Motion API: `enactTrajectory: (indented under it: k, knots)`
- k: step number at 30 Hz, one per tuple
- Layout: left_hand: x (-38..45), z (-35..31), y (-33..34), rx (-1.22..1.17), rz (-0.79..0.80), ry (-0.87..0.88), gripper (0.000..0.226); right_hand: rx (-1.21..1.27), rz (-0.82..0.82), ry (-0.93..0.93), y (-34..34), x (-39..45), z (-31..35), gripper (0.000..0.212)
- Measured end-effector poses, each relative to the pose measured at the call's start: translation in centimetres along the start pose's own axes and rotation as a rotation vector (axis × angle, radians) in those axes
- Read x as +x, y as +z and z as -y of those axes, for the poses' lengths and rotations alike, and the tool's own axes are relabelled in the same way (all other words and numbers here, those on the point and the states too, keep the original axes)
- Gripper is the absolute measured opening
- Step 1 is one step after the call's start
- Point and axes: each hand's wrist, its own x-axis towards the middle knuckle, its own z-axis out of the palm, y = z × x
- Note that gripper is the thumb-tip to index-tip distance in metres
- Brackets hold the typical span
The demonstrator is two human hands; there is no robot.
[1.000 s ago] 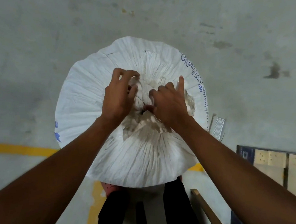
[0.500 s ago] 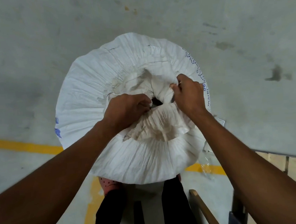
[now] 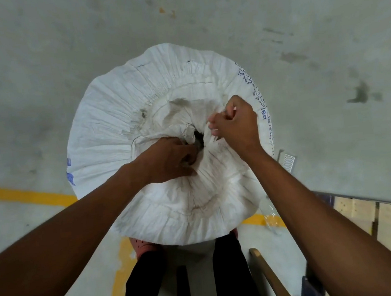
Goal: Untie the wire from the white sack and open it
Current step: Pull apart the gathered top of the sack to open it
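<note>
A full white woven sack point(image 3: 120, 121) with blue print stands upright on the floor in front of my legs. Its gathered mouth is loosened, and a small dark opening point(image 3: 198, 136) shows at the middle. My left hand point(image 3: 169, 158) grips the crumpled fabric on the near left of the opening. My right hand point(image 3: 235, 122) is closed on the fabric at the opening's right side and holds it away from the middle. I see no wire in this view.
The floor point(image 3: 38, 67) is grey concrete with yellow painted lines point(image 3: 24, 195). A wooden pallet point(image 3: 383, 222) lies at the lower right, a wooden stick point(image 3: 272, 281) beside it. A clear plastic piece point(image 3: 271, 217) and a small white ribbed object point(image 3: 289, 162) lie right of the sack.
The tight knot at the sack's top has come loose. My hands moved apart, pulling the fabric outward, and a dark opening has appeared and widened between them.
</note>
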Motion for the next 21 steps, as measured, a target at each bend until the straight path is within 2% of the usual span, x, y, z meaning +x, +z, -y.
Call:
enactTrajectory:
  k: [1, 3, 6, 8, 9, 11, 14, 21]
  knots:
    - [-0.2, -0.2, 0.0, -0.002, -0.001, -0.014, 0.033, 0.026, 0.087, -0.050, 0.1, -0.3, -0.2, 0.035]
    - [-0.5, -0.7, -0.4, -0.058, 0.022, -0.038, 0.037, -0.148, 0.290, -0.187, 0.1, -0.7, -0.9, 0.030]
    - [-0.7, -1.3, -1.3, -0.162, 0.069, -0.058, 0.036, -0.729, 0.552, -0.426, -0.8, -0.5, -2.5, 0.002]
    - [-1.0, -1.2, -1.9, -0.200, 0.046, -0.072, 0.039, -1.080, 0.608, -0.505, -1.8, -0.2, -3.2, 0.026]
    - [-1.1, -1.2, -2.3, -0.207, 0.024, -0.084, 0.042, -1.153, 0.604, -0.480, -2.3, -0.3, -3.0, 0.033]
    - [-1.2, -1.0, -2.8, -0.183, -0.021, -0.076, 0.046, -1.201, 0.588, -0.443, -3.1, -0.5, -2.3, 0.039]
    - [-1.2, -0.7, -3.5, -0.089, -0.063, -0.075, 0.055, -1.254, 0.575, -0.484, -4.1, -1.1, -1.1, 0.049]
    - [-2.2, -0.1, -3.7, 0.113, -0.069, -0.191, 0.069, -1.373, 0.610, -0.336, -4.6, -0.6, -0.5, 0.099]
